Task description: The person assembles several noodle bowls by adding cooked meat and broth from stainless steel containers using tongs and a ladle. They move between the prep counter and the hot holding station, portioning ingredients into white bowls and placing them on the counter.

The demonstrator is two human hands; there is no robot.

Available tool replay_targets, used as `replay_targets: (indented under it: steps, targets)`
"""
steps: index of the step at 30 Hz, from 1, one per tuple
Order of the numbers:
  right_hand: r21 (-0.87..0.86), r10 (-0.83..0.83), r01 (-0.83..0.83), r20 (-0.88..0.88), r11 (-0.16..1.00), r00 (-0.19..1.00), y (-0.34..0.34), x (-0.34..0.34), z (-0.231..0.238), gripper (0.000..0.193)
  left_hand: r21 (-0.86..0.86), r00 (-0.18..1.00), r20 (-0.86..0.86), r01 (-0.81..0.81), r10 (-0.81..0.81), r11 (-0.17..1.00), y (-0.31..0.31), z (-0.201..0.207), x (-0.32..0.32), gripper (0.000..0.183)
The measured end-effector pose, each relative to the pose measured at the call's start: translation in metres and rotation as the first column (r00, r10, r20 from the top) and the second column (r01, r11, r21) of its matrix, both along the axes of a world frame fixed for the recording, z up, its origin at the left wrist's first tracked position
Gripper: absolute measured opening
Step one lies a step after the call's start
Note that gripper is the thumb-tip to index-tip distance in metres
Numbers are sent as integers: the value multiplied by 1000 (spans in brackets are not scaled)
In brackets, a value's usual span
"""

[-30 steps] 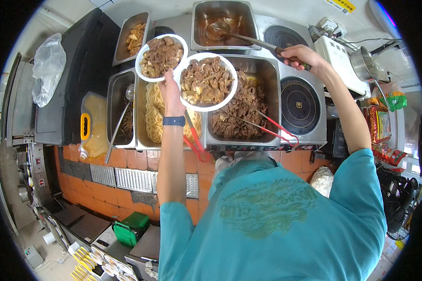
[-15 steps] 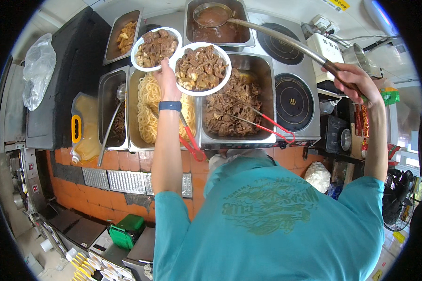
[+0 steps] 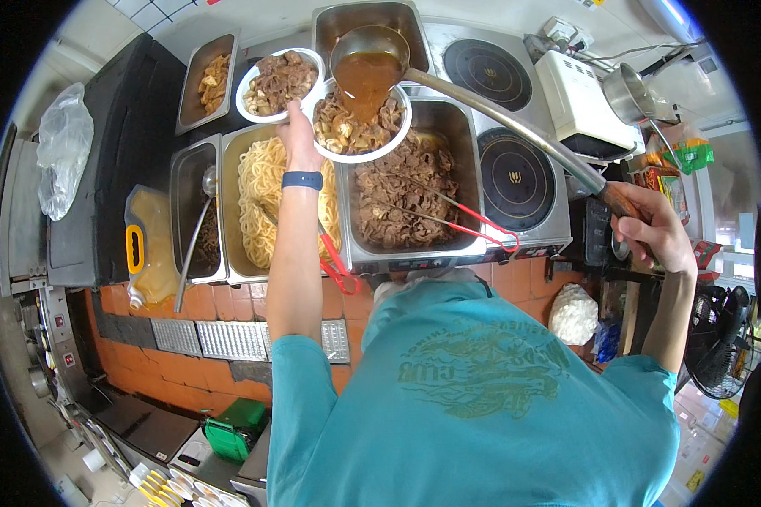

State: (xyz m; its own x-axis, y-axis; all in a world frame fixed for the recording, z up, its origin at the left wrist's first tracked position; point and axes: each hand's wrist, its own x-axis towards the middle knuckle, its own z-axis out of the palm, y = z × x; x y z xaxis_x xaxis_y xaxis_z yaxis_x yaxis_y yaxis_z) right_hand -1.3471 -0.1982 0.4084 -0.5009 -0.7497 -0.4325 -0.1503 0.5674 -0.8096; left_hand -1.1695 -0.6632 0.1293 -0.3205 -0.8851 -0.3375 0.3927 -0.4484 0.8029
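Observation:
My left hand [image 3: 298,142] is closed on two white bowls held side by side above the pans. Sliced meat and pale chunks fill the left bowl [image 3: 264,119] and the right bowl [image 3: 365,157]. My right hand [image 3: 653,226] grips the wooden end of a long-handled ladle [image 3: 528,138]. The ladle's cup is tipped over the right bowl, and brown sauce [image 3: 369,83] runs from it onto the food. Below the bowls lie noodles [image 3: 289,203] in one steel pan and sliced meat [image 3: 410,198] in another. Red-handled tongs [image 3: 490,221] rest in the meat.
Behind the bowls stands a deep steel pan [image 3: 325,34]. Two round black hobs [image 3: 516,177] are at the right. On the left are a narrow pan with a spoon [image 3: 193,245], a yellow-handled jug [image 3: 148,253] and a black box [image 3: 110,160]. Other red-handled tongs [image 3: 338,272] jut from the noodle pan.
The ladle has moved from the rear pan toward me, over the right bowl, and its sauce now pours. My right hand has come lower. Both bowls remain in my left hand.

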Motion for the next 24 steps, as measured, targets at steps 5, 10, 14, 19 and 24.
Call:
replay_targets:
  steps: [5, 10, 14, 19, 24]
  targets:
    - [130, -38, 66, -205, 989, 978, 7, 11, 2, 56, -1, 1000, 8, -2, 2, 1000, 4, 0, -2, 45]
    - [22, 156, -171, -531, 985, 833, 15, 7, -2, 57, -28, 1000, 17, 3, -3, 1000, 4, 1, -3, 49]
    - [-8, 108, -129, -501, 992, 859, 24, -1, -1, 53, -8, 999, 34, -3, 4, 1000, 4, -1, -4, 51]
    - [-96, -20, 26, 56, 995, 998, 5, -33, -17, 61, -30, 999, -2, 38, -38, 999, 7, -2, 1, 51]
    - [-61, 82, -90, -121, 994, 989, -74, -59, -66, 51, -59, 997, 39, 68, -66, 996, 15, -1, 10, 50]
